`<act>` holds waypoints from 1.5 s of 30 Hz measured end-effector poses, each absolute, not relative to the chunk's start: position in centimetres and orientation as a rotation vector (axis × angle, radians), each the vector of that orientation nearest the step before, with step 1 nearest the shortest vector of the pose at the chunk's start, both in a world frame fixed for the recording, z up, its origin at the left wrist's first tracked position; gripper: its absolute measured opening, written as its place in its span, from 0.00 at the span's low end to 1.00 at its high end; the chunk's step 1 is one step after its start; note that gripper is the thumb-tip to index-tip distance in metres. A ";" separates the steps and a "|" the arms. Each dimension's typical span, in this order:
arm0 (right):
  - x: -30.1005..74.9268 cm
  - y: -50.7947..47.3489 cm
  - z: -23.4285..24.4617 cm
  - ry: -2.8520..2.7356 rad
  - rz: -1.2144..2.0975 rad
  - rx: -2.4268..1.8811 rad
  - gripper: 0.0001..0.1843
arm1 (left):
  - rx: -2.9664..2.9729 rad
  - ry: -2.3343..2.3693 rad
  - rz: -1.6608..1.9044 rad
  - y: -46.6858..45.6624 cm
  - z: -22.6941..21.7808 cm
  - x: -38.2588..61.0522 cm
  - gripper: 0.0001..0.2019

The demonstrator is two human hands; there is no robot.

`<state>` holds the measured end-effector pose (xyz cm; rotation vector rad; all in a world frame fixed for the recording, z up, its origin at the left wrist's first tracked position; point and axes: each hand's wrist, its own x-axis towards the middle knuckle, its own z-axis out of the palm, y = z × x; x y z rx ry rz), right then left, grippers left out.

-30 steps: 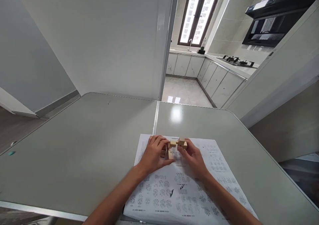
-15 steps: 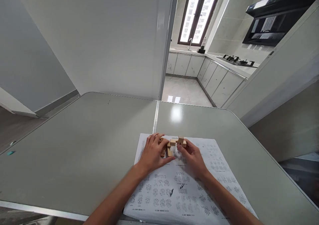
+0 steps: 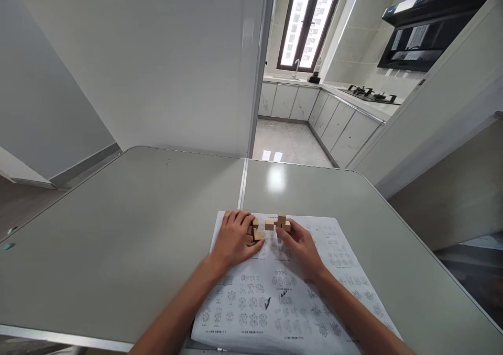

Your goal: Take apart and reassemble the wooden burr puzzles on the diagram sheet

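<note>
My left hand [image 3: 232, 240] is curled around a small group of light wooden puzzle pieces [image 3: 257, 234], fingers over the far side and thumb along the near side. Part of that group is hidden by the hand. My right hand [image 3: 297, 242] pinches another wooden puzzle piece [image 3: 282, 220], made of small joined blocks, between thumb and fingers. Its left end points at the left group, with a narrow gap between them. Both hands are over the upper part of a large white sheet [image 3: 291, 308] printed with rows of line diagrams.
The sheet lies on a grey-green table [image 3: 118, 250] with a metal seam [image 3: 242, 185] across it. A small teal object [image 3: 8, 246] rests near the table's left edge. Beyond the table are a pale partition [image 3: 176, 67] and a kitchen with white cabinets [image 3: 288, 101].
My left hand has drawn its wooden pieces left, away from the piece in my right hand, opening a gap between them. The view has shifted slightly.
</note>
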<state>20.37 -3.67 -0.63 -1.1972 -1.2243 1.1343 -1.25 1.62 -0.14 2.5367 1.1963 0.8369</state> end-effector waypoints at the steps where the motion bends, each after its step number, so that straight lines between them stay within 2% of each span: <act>1: 20.4 -3.7 -0.6 -1.222 1.137 -1.204 0.20 | 2.543 1.208 0.824 1.7 0.0 -1.3 0.23; 4: 20.4 -3.7 -0.5 -1.221 1.135 -1.226 0.21 | 2.547 1.245 0.810 1.7 0.2 -1.4 0.23; 10: 20.3 -3.7 -0.3 -1.241 1.170 -1.194 0.22 | 2.492 1.191 0.931 1.1 1.0 -1.0 0.30; 12: 20.2 -3.7 -0.4 -1.263 1.189 -1.177 0.22 | 2.473 1.122 0.976 0.9 1.3 -0.9 0.26; 17: 19.9 -3.7 -0.6 -1.335 1.211 -1.109 0.20 | 2.458 0.889 1.017 0.8 1.4 -0.8 0.07; 22: 19.9 -3.7 -1.0 -1.340 1.245 -1.058 0.17 | 2.386 0.809 1.011 0.8 1.5 -0.8 0.03; 30: 19.6 -3.5 -1.0 -1.275 1.302 -0.959 0.15 | 2.288 0.809 1.069 0.8 1.5 -0.6 0.04; 36: 19.7 -3.7 -1.2 -1.242 1.426 -0.889 0.21 | 2.184 0.783 1.004 1.0 1.5 -0.7 0.13; 39: 19.7 -4.0 -1.0 -1.253 1.509 -0.810 0.20 | 2.095 0.783 0.938 1.1 1.6 -0.8 0.16; 45: 19.4 -4.2 -0.4 -1.280 1.527 -0.766 0.18 | 2.128 0.801 0.985 1.1 1.7 -0.7 0.14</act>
